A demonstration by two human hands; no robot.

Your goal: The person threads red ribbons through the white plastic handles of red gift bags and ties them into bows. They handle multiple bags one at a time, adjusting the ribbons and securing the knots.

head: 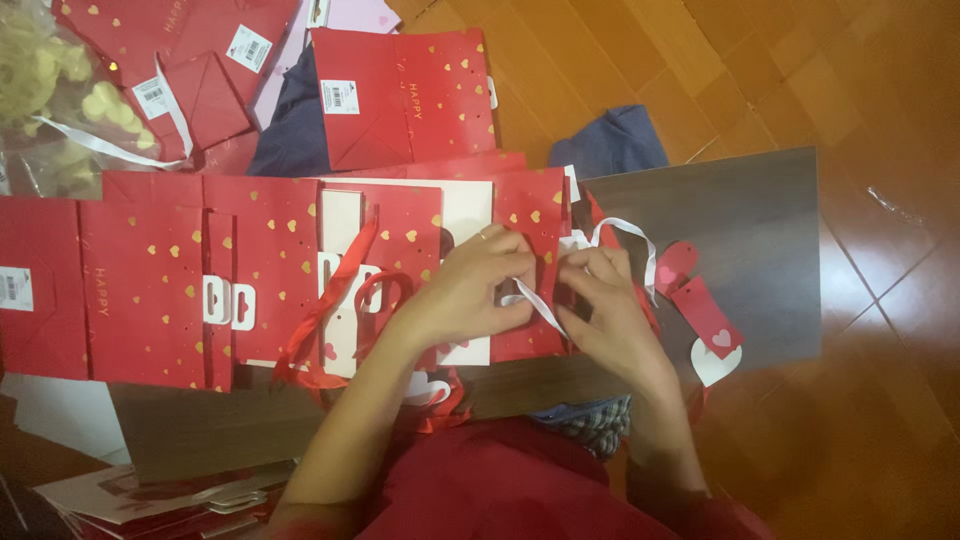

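Note:
A red paper gift bag (528,215) with gold hearts lies flat on a dark board (740,230). My left hand (470,290) presses on the bag and pinches a white ribbon (535,305) at its edge. My right hand (605,300) grips the same ribbon close beside it; a loop of the ribbon (630,228) arcs above my right fingers. A ring shows on my left hand. Red heart-printed tags (705,312) lie just right of my right hand.
More flat red bags (150,280) overlap to the left, with red ribbons (335,290) on a white card. Further red bags (405,95) and a clear packet of yellow pieces (55,90) lie at the top left. Orange floor tiles (800,70) surround the board.

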